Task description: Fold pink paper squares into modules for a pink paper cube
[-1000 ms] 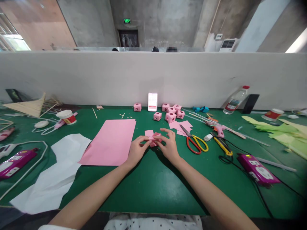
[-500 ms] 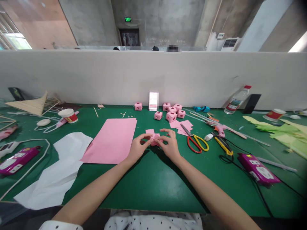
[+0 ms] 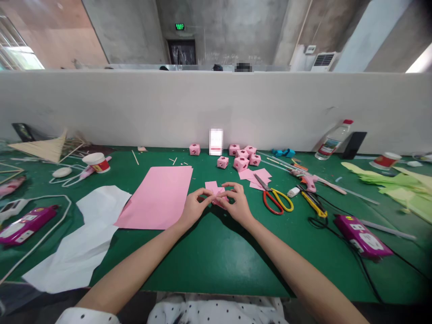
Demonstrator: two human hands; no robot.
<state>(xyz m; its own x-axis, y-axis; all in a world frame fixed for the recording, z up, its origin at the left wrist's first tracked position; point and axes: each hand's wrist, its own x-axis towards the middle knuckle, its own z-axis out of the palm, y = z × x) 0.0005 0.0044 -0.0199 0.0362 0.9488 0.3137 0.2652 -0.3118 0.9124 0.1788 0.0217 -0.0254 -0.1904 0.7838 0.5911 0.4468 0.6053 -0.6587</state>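
Between my fingertips is a small folded pink paper piece [image 3: 220, 201], partly covered by the fingers. My left hand [image 3: 196, 206] pinches its left side with thumb and forefinger. My right hand [image 3: 236, 202] grips it from the right, fingers bent over the top. Just beyond lies a flat pink paper square [image 3: 211, 185] on the green table. Farther back sit several folded pink paper cubes [image 3: 240, 163] with small openings in their faces. Loose pink paper squares [image 3: 259, 176] lie before them, partly under scissors [image 3: 276, 200] with one red and one yellow handle.
Left are pink sheets [image 3: 157, 198], crumpled white paper [image 3: 91, 229] and a paper cup [image 3: 96, 162]. Right are a pink glue gun [image 3: 309, 181], a yellow cutter [image 3: 314, 204], a purple power strip [image 3: 362, 236] and a leaning water bottle [image 3: 334, 141]. A white partition [image 3: 151, 108] stands behind.
My right fingers have curled slightly lower and closer over the folded pink paper. The left hand stays almost in place.
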